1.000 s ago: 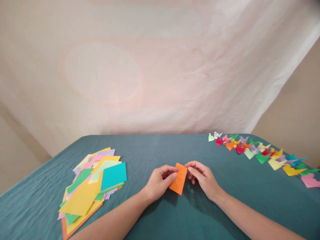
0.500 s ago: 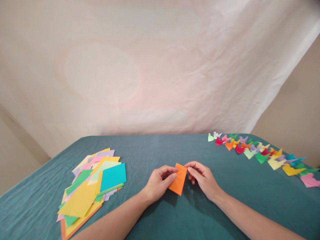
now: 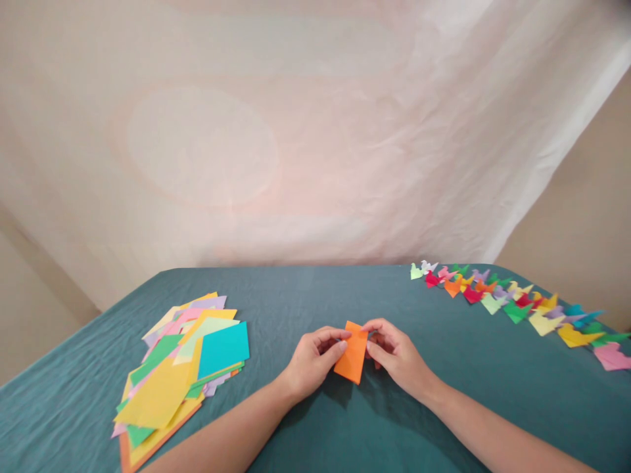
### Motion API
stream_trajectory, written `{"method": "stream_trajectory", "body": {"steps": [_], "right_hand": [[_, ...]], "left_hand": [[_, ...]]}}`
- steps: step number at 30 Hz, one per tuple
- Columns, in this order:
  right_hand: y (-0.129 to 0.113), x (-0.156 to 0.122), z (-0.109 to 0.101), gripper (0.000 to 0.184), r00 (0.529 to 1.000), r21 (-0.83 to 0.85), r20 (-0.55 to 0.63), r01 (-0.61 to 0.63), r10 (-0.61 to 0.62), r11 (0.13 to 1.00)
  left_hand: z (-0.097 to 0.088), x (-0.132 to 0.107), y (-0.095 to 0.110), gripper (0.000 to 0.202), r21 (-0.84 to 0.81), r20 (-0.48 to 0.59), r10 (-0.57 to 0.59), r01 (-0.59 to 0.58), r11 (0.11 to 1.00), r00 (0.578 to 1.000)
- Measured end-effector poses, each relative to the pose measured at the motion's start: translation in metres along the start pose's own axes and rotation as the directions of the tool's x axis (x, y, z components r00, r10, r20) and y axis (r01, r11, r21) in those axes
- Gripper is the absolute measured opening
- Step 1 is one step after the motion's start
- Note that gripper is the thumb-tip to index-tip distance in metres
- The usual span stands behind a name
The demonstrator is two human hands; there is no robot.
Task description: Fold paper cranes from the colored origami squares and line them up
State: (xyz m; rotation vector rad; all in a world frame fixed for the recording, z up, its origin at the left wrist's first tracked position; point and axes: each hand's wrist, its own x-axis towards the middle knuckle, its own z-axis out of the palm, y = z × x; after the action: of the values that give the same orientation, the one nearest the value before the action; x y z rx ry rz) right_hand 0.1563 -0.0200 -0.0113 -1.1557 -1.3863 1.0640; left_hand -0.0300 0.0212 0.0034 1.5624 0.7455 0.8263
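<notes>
An orange piece of folded paper (image 3: pixel 351 358) is held up between my two hands, a little above the table. My left hand (image 3: pixel 315 360) pinches its left side, thumb in front and fingers at the upper edge. At the upper right edge, my right hand (image 3: pixel 397 353) grips the same paper between thumb and index finger. The other fingers of my right hand curl behind or beside the paper, partly hidden.
A loose pile of coloured paper sheets (image 3: pixel 158 394) lies to the left on the green tablecloth (image 3: pixel 286 295). Folded paper birds (image 3: pixel 517 310) in many colours stand in rows along the right side. A pale cloth (image 3: pixel 320 131) hangs behind the table.
My right thumb and fingers have shifted slightly down and left along the paper's right edge. The paper has turned a little and looks narrower. My left hand keeps its hold.
</notes>
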Motion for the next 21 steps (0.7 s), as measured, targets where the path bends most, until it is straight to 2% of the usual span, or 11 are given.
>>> {"method": "stream_trajectory", "body": {"steps": [4, 15, 21], "right_hand": [[0.001, 0.0, 0.0, 0.015, 0.999, -0.053, 0.026, 0.025, -0.024, 0.998], [-0.001, 0.001, 0.0, 0.014, 0.994, -0.116, -0.064, 0.083, -0.091, 0.99], [-0.001, 0.001, 0.0, 0.014, 0.991, -0.123, -0.07, 0.105, -0.114, 0.987]], "left_hand": [[0.0, 0.001, -0.003, 0.031, -0.022, 0.004, -0.003, 0.004, 1.0, 1.0], [0.001, 0.001, -0.008, 0.036, -0.055, -0.003, -0.05, 0.05, 0.997, 0.999], [0.001, 0.003, -0.011, 0.038, -0.104, -0.015, -0.075, 0.073, 0.992, 0.997]]}}
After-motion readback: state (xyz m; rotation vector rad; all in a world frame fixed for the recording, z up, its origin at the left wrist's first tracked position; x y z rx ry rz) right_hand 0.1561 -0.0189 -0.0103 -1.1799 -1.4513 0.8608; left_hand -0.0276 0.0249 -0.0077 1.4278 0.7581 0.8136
